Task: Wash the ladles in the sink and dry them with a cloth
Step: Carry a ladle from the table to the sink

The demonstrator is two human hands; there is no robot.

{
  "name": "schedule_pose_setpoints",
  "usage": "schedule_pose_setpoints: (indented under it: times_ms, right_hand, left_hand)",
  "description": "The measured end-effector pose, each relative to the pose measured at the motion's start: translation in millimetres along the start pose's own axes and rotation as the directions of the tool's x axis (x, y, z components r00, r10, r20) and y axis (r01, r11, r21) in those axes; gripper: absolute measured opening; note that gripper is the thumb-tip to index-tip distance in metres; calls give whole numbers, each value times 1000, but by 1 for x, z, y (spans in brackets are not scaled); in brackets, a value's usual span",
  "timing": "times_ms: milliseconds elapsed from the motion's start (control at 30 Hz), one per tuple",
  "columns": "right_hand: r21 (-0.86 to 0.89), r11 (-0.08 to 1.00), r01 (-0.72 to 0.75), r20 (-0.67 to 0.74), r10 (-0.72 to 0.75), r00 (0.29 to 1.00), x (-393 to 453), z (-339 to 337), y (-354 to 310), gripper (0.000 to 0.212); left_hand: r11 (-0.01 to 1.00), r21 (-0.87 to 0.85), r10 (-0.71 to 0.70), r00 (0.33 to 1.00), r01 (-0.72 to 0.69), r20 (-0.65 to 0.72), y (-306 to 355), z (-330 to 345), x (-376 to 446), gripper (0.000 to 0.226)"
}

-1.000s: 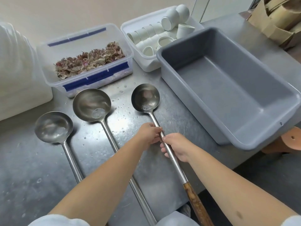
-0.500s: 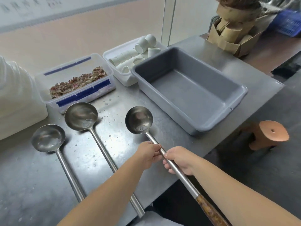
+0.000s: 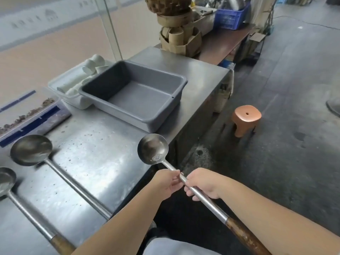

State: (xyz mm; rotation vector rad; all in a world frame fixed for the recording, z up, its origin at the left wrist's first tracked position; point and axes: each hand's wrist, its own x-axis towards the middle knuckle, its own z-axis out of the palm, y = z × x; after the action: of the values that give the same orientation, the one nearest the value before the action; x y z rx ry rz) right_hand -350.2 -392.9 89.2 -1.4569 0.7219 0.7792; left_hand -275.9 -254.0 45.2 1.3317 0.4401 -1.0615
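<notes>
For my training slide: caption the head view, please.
Both hands, left and right, hold one ladle off the steel counter.

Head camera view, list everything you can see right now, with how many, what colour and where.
Held ladle: one, steel with a wooden grip, bowl past the counter's edge.
Ladles on counter: two, steel, lying at left, a second bowl at.
Counter: one, steel, speckled with droplets.
Grey tub: one, on the counter behind.
White tray of cups: one, left of the tub.
Clear box: one, blue trim, dried brown bits, far left.
Stool: one, orange-brown, on the floor.
Blue crate: one, back table.
Woven baskets: stacked, brown, counter's far end.
Left hand: pinches the ladle shaft.
Right hand: grips the shaft.
</notes>
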Motion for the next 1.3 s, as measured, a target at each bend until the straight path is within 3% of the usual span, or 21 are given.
schedule_pose_setpoints:
  times_ms: [367, 700, 967, 1300]
  right_hand:
    - [293, 953, 80, -266, 1, 964, -127, -124, 150, 15]
    - [604, 762, 234, -494, 128, 860, -216, -193, 247, 15]
    - [723, 502, 474, -655, 283, 700, -256, -246, 294, 17]
    - [673, 250, 697, -705, 503, 500, -303, -255, 330, 19]
  left_hand:
    - [946, 324, -119, 958, 29, 260, -71, 210, -16, 11]
    - [755, 653, -324, 830, -63, 455, -123, 383, -23, 6]
    - [539, 828, -573, 653, -155, 495, -163, 516, -15, 7]
    - [338, 884, -785, 422, -322, 453, -220, 613, -56, 9]
